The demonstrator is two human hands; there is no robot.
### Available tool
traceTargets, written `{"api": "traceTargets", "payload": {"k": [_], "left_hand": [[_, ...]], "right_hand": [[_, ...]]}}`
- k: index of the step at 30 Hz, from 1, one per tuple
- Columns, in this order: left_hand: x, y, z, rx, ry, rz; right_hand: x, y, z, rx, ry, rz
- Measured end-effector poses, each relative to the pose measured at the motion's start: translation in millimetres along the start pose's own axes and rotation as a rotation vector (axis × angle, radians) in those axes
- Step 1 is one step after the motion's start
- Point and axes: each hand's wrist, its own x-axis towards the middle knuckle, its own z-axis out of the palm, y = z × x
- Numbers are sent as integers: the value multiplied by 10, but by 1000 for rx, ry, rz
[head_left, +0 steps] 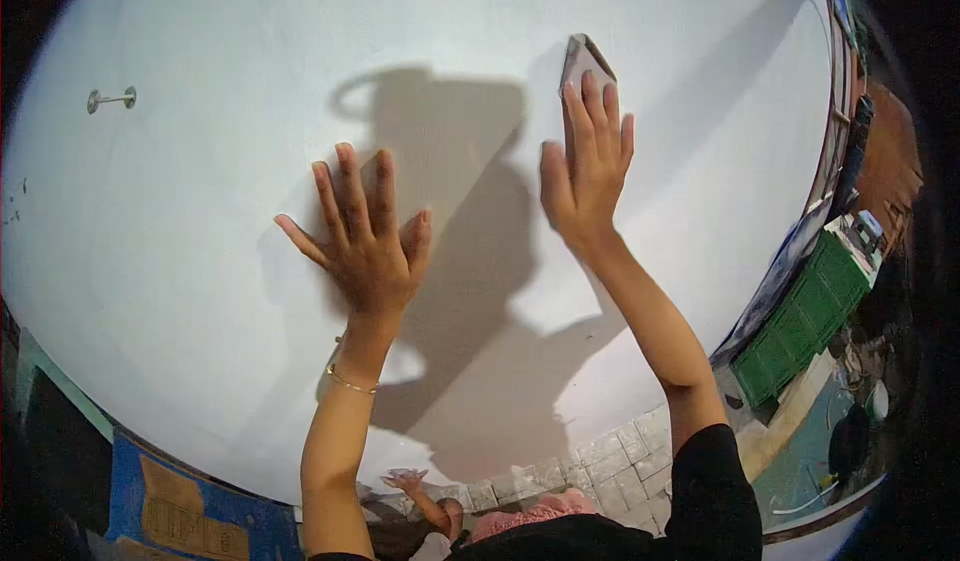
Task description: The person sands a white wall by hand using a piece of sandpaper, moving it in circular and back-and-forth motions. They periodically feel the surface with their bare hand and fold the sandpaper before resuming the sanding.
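Note:
My left hand (370, 246) is open, fingers spread wide, against a smooth white wall (230, 41). A thin bracelet (352, 382) circles that wrist. Higher up and to the right, my right hand (590, 166) lies over a flat greyish block (582, 61) with a dark edge, its fingers stretched along the face and the thumb out to the side. The block's upper end shows past my fingertips; the rest is hidden under the hand. Its exact kind does not show.
A small fixture (111, 100) sticks out of the wall at the left. A green crate (802, 319) and clutter stand at the right. Blue material with brown cardboard (185, 511) lies lower left. Below are pale floor tiles (610, 466) and a bare limb (428, 501).

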Motion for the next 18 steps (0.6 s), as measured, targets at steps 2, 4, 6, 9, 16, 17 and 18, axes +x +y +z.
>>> {"api": "traceTargets", "payload": {"k": [2, 4, 6, 9, 16, 17, 18], "left_hand": [[6, 5, -10, 19, -7, -14], [3, 32, -43, 12, -22, -30], [0, 16, 0, -15, 3, -10], [-31, 5, -6, -43, 13, -3], [-2, 3, 18, -19, 43, 2], [-14, 5, 20, -30, 60, 16], [-26, 3, 28, -20, 50, 13]], "right_hand": [[-160, -134, -109, 67, -277, -232], [-196, -135, -146, 123, -552, -457], [-70, 39, -115, -32, -328, -295], [-57, 25, -16, -45, -40, -17], [33, 202, -111, -34, -181, -167], [63, 207, -58, 41, -38, 33], [28, 128, -43, 8, -77, -11]]}}
